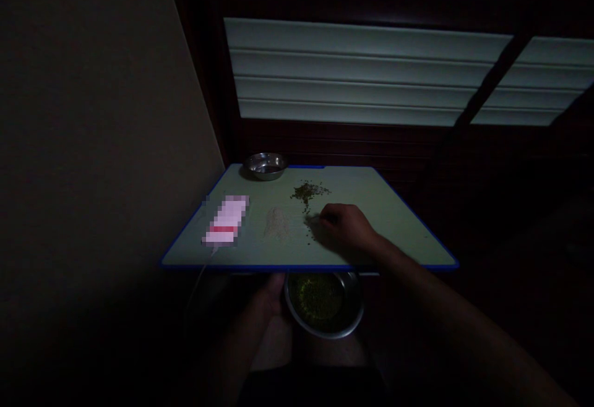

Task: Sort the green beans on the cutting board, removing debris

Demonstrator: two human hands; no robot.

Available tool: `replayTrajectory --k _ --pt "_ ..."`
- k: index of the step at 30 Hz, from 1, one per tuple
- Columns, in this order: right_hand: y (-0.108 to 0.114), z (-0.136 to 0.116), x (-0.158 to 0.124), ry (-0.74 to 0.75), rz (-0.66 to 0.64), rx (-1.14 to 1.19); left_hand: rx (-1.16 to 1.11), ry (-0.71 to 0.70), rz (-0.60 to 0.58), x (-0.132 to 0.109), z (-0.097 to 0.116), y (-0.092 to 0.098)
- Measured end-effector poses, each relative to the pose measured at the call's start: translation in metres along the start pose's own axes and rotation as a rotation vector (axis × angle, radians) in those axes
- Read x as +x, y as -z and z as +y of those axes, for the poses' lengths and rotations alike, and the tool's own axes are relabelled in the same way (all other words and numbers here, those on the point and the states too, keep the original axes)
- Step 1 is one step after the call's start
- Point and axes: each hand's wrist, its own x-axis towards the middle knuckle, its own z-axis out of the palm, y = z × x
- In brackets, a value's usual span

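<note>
Above the pale green table top, my right hand is closed, its fingers curled down by a few loose dark seeds or beans. Whatever it may pinch is hidden. Just beyond lies a small spread of greenish-brown seeds or beans. A pale, fine-looking heap is to the left of that hand. Below the table's near edge, a metal bowl containing many small green beans or seeds tilts over my lap. My left hand holds the bowl's left side; its fingertips are hidden.
At the far left corner of the table stands a shallow metal bowl. A lit, blurred-out phone with a cable lies on the left. A wall borders the left side, and slatted panels rise behind. The room is dim.
</note>
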Motion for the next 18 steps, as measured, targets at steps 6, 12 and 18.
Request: replayTrajectory --k 6,12,18 --pt "-0.005 0.002 0.005 0.032 -0.035 0.112 0.017 0.011 0.168 -0.003 0.001 -0.004" --pt "-0.005 0.010 0.006 0.088 -0.099 0.275 -0.004 0.022 0.201 -0.007 0.002 -0.014" --pt "0.001 0.009 0.002 0.104 -0.171 0.403 0.032 0.016 0.135 -0.003 0.001 -0.007"
